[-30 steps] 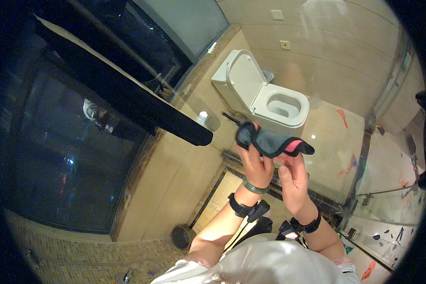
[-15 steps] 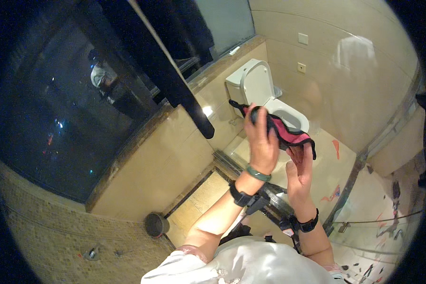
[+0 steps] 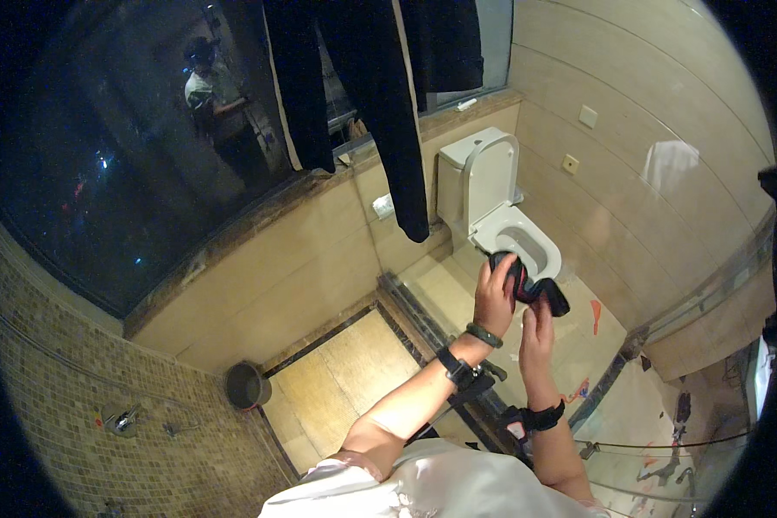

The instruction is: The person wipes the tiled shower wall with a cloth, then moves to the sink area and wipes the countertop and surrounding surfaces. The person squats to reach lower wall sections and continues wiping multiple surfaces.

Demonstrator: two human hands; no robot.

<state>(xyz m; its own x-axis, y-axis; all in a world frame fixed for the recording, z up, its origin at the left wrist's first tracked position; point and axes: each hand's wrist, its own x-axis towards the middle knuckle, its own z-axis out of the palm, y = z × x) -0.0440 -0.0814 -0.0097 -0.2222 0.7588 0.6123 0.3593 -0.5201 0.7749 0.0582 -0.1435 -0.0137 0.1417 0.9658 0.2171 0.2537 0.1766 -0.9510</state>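
Note:
A folded piece of black and red-pink fabric with dark edging (image 3: 521, 283) is held up in front of me, with the toilet beyond it. My left hand (image 3: 495, 304) has its fingers wrapped over the fabric's left end. Lower and to the right, my right hand (image 3: 537, 337) pinches the other end, its fingertips partly behind the cloth. The fabric bends in a wave between the two hands, so its full shape is hidden.
The white toilet (image 3: 527, 246) stands with its lid up against the far wall. Dark trousers (image 3: 388, 129) hang in front of the window at upper left. A dark bucket (image 3: 247, 386) sits on the floor by the mosaic wall (image 3: 69, 380). A raised stone curb (image 3: 406, 311) crosses the floor.
The fabric was stretched out, showing its pink side; now it is bunched and mostly dark. Both hands sit lower in view, and the view has shifted, revealing more of the hanging trousers.

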